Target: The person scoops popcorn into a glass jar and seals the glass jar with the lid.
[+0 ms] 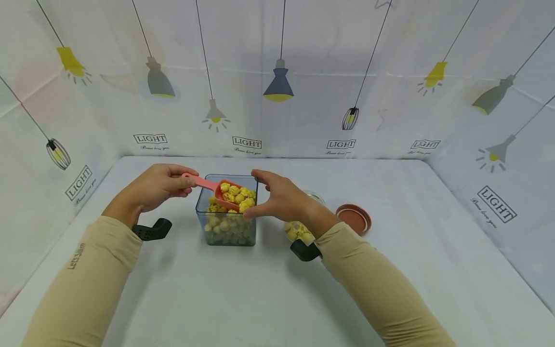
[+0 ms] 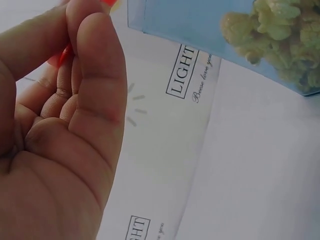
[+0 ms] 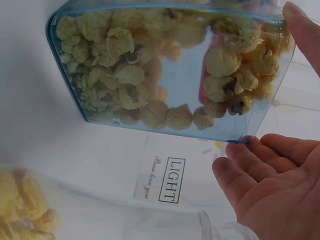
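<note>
My left hand (image 1: 161, 187) pinches the handle of a pink scoop (image 1: 200, 181) between thumb and fingers. Heaped with yellow popcorn (image 1: 234, 193), the scoop's bowl lies inside the upper part of a clear bluish square container (image 1: 200, 214). More popcorn (image 3: 127, 75) fills much of that container, seen through its wall in the right wrist view. At its right side, my right hand (image 1: 284, 196) holds the container with the thumb at the front corner and the fingers at the back corner. In the left wrist view, the left hand (image 2: 65, 115) hides most of the scoop handle.
A clear jar (image 1: 315, 196) with some popcorn in it stands to the right, partly behind my right forearm. Right of the jar lies a reddish-brown round lid (image 1: 353, 220). The white table (image 1: 243, 299) meets printed cloth walls (image 1: 295, 130) at the back and sides.
</note>
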Action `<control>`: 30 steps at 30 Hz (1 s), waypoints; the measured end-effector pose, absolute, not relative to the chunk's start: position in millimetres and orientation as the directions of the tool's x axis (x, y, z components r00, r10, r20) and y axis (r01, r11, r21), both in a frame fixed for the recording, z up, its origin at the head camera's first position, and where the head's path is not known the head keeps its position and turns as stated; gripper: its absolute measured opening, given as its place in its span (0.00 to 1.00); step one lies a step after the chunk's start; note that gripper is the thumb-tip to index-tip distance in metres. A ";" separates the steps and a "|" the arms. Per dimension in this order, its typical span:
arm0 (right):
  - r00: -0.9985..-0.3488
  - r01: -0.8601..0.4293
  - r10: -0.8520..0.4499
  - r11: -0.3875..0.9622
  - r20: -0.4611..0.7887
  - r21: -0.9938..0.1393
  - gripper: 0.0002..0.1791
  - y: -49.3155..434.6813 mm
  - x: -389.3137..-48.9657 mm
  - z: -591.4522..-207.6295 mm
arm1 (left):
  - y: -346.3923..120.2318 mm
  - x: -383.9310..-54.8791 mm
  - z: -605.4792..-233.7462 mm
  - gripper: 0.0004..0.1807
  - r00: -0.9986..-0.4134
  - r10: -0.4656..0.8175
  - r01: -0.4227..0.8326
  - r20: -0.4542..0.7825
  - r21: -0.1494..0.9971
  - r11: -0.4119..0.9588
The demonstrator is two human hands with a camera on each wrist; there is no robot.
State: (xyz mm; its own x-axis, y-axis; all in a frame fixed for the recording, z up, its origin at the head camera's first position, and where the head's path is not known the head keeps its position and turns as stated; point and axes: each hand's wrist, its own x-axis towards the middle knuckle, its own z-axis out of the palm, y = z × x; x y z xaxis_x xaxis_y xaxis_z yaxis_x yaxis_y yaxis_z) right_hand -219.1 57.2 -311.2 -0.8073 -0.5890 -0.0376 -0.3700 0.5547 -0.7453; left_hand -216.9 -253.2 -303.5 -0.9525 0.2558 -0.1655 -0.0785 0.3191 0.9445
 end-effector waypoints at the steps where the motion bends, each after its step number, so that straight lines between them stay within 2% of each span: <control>1: -0.807 -0.372 -0.590 0.555 -0.037 -0.744 0.57 57.2 -219.0 -311.1 | -254.2 -216.8 -303.8 0.22 -0.953 0.256 -0.078 -0.163 0.947 0.312; 8: -0.801 -0.381 -0.598 0.549 -0.031 -0.744 0.57 57.0 -219.0 -311.5 | -257.9 -215.5 -307.5 0.22 -0.954 0.251 -0.096 -0.161 0.963 0.252; 30: -0.810 -0.366 -0.586 0.547 -0.033 -0.753 0.57 57.1 -218.1 -312.3 | -253.1 -215.2 -317.4 0.23 -0.952 0.269 -0.089 -0.145 0.974 0.209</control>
